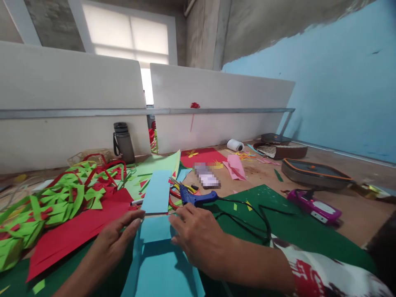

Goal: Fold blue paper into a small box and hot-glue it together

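Bottle [124, 145] stands capped, contents unclear; left hand [116, 234] and right hand [199, 235] grip folded blue paper [161, 262].

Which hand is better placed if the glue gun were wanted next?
Likely the right hand: it lies close to the glue gun, by the right edge of the folded blue paper. The left hand is farther off, at the paper's left edge.

glue gun [198, 199] just beyond right hand [199, 236], cord [266, 222] crossing mat [305, 239], gap toward left hand [119, 233]
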### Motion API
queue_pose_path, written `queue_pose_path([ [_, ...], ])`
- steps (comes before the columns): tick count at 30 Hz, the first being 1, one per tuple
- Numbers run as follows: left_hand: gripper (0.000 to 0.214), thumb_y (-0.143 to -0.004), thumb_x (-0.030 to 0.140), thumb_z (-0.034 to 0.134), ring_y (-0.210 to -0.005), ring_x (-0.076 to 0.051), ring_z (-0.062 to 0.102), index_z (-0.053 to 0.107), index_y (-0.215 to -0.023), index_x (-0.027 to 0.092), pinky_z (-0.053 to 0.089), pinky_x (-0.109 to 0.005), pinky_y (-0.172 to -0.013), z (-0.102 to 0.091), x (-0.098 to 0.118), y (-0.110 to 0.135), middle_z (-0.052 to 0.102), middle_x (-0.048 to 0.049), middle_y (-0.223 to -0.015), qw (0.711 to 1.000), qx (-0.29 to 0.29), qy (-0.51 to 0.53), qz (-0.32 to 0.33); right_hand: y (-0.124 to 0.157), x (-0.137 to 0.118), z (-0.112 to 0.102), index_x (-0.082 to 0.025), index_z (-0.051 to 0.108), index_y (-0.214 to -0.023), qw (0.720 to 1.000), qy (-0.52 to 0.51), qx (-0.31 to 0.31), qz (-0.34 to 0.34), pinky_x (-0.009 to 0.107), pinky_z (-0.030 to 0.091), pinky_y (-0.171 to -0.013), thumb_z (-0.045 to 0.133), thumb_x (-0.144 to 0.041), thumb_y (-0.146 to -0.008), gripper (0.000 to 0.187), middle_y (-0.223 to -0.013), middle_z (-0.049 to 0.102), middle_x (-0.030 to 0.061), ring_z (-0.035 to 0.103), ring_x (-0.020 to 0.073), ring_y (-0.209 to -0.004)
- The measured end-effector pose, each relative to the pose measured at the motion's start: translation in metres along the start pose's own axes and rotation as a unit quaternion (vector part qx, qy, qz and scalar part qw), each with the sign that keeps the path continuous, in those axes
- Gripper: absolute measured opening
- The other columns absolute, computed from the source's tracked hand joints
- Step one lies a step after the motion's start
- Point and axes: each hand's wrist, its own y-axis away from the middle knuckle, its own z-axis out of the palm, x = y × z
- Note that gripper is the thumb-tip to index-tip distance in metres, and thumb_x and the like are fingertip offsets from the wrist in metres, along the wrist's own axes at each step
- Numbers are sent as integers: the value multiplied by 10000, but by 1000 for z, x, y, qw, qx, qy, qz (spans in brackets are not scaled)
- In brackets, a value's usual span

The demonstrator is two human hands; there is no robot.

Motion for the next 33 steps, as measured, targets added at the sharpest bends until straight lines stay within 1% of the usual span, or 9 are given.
queue_pose_path([
  [5,355,-748,439,602,-1085,-293,537,685,-1005,209,392,-341,-960,9,8,6,656,-70,-1094,999,-9,33,-20,-7,7,1,-135,573,-1011,999,-23,3,48,357,448,-709,532,-283,-830,238,-996,640,120,557,264,-916],
  [12,277,-705,399,650,-929,-279,590,718,-907,222,464,-280,-795,13,8,5,697,-45,-906,998,-3,69,-15,-9,9,1,-158,624,-837,995,-67,-39,59,248,373,-573,571,-220,-778,101,-827,696,69,631,187,-746],
  [15,327,-715,436,641,-915,-277,600,708,-934,203,480,-274,-750,13,10,4,697,-58,-919,992,-37,109,-58,-9,9,5,-157,630,-765,994,-81,-34,60,243,348,-566,545,-171,-778,87,-790,700,66,631,172,-714],
  [19,379,-770,501,564,-952,-260,602,692,-948,192,483,-277,-752,9,19,7,686,-77,-986,973,-14,187,-134,-8,12,4,-170,654,-771,989,-124,-5,75,240,362,-614,539,-200,-803,124,-805,703,52,627,166,-735],
  [22,448,-819,510,486,-895,-281,622,641,-1019,140,482,-377,-779,8,22,7,686,-114,-959,948,-71,279,-134,-8,17,-3,-174,666,-808,982,-169,17,84,224,378,-651,529,-210,-823,142,-812,697,34,614,147,-743],
  [24,458,-834,489,484,-910,-282,619,608,-1075,120,470,-393,-807,8,20,5,675,-132,-992,927,-136,328,-121,-8,21,-8,-178,668,-807,975,-201,30,87,215,378,-631,524,-206,-822,147,-793,691,20,602,137,-721],
  [27,487,-846,490,465,-914,-281,614,585,-1123,108,475,-377,-782,8,15,3,663,-147,-1016,904,-187,371,-104,-8,24,-16,-166,666,-722,961,-253,51,94,219,363,-606,531,-182,-796,155,-716,670,7,574,129,-662],
  [30,519,-838,535,451,-884,-265,615,602,-1093,109,485,-338,-724,5,13,2,661,-142,-985,905,-192,370,-88,-8,25,-19,-163,673,-701,963,-246,44,97,225,342,-581,540,-173,-774,152,-671,649,0,552,129,-632],
  [33,493,-770,496,583,-837,-227,617,599,-1106,135,478,-268,-635,-2,18,1,660,-105,-943,928,-194,307,-85,-10,25,-18,-175,684,-707,969,-227,37,94,227,321,-561,547,-175,-757,146,-649,640,-5,540,130,-618],
])
